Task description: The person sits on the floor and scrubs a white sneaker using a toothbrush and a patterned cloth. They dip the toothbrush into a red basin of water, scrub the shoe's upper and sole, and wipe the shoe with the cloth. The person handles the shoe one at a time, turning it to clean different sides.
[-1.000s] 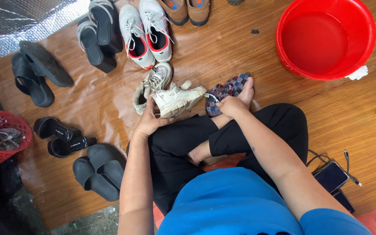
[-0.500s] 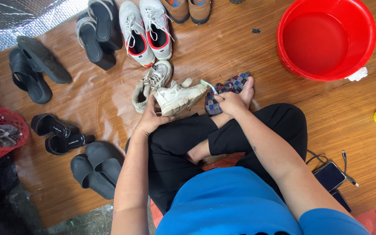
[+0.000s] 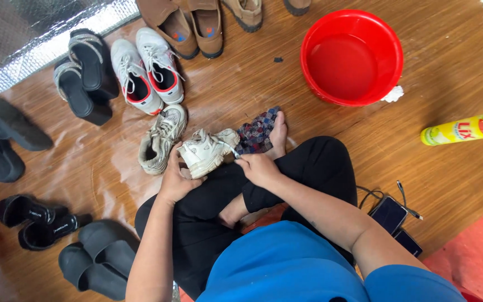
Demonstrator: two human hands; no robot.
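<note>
My left hand (image 3: pixel 175 182) grips one dirty white sneaker (image 3: pixel 207 152) over my lap, its mate (image 3: pixel 159 140) lying just left on the wooden floor (image 3: pixel 459 184). My right hand (image 3: pixel 258 168) pinches a small brush (image 3: pixel 231 150) against it. Right of us: one red basin (image 3: pixel 351 56), one yellow bottle (image 3: pixel 465 128), with bare floor between them.

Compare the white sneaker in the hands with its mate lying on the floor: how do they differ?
The held sneaker is lifted over the lap, gripped by the left hand, with the right hand at its toe end; the floor sneaker lies untouched on the wooden floor. The held sneaker looks whiter, the floor sneaker greyer and dirtier. The held one lies crosswise, the floor one more lengthwise. Both are chunky, laced sneakers.
</note>
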